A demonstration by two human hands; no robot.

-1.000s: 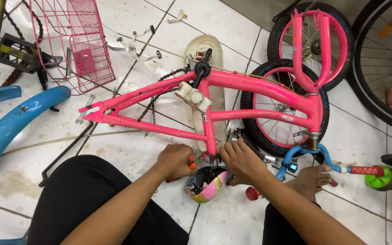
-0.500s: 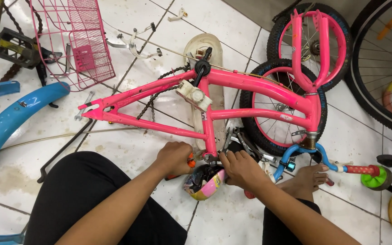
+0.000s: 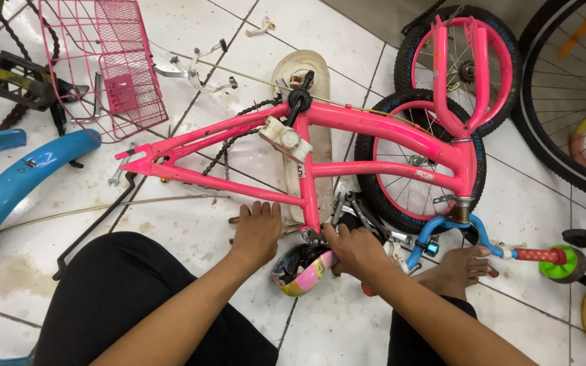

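A pink child's bicycle frame (image 3: 374,132) lies on its side on the white tiled floor. My left hand (image 3: 258,232) rests flat beside the frame's lower tube, fingers stretched out, with a small orange tool tip (image 3: 234,219) poking out from under it. My right hand (image 3: 354,247) is closed with its fingertips pinched on the bottom bracket (image 3: 311,234) at the base of the seat tube. A multicoloured saddle-like piece (image 3: 300,272) sits just under the bracket, between my hands.
A black-tyred wheel (image 3: 374,135) lies under the frame, a pink fork (image 3: 457,68) beyond it. A pink wire basket (image 3: 103,64), a blue mudguard (image 3: 18,186), a blue handlebar (image 3: 442,227), my bare foot (image 3: 456,268) and a large wheel (image 3: 571,102) surround me.
My left hand has opened and flattened onto the floor over the orange tool it had been gripping. My right hand stays at the bottom bracket.
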